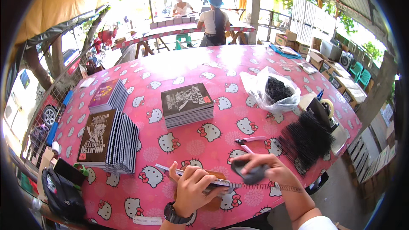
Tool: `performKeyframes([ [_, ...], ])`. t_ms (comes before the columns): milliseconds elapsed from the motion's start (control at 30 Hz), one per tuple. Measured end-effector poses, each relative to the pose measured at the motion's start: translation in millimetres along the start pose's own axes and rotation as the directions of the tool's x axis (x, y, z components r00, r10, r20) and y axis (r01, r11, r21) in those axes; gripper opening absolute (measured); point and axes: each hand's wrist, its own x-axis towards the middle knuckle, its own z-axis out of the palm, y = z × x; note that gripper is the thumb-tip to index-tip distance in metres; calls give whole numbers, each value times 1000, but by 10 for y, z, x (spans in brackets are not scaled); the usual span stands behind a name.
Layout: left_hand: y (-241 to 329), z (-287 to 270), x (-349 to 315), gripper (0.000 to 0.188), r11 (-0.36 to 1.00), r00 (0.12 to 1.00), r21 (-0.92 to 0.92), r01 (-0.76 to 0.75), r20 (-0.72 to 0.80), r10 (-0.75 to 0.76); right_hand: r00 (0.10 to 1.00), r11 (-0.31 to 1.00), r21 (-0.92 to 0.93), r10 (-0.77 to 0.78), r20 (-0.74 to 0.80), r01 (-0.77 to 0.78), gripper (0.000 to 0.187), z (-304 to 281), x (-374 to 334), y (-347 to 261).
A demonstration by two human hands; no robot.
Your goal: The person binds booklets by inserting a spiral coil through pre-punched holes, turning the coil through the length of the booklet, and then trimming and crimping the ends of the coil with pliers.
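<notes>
Near the table's front edge, my left hand (194,186) is closed round a thin notebook (220,182) held almost edge-on. A long dark spiral binding coil (260,186) runs from the notebook's edge to the right, under my right hand (266,165). That hand is closed on a dark, rounded, mouse-shaped tool (248,172), slightly blurred. A brown wooden piece (211,205) lies partly hidden beneath the notebook. Just beyond my right hand are pink-handled cutters (252,139). A heap of black coils (303,142) lies to their right.
Stacked dark-covered books (187,102) stand mid-table, with more books (108,140) and purple-covered ones (104,93) at left. A clear plastic bag (257,83) holds black coils. A tape dispenser (324,108) stands at right. Two people (213,21) are at a far table.
</notes>
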Motion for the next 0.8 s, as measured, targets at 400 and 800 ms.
performKeyframes([
  [400, -42, -16, -48, 37, 997, 993, 78, 4, -120, 5, 988, 725, -673, 136, -68, -146, 50, -83, 241, 14],
  [800, -256, -29, -127, 43, 998, 975, -39, 43, -215, -51, 995, 993, -99, 71, 75, -64, 42, 235, 322, -90],
])
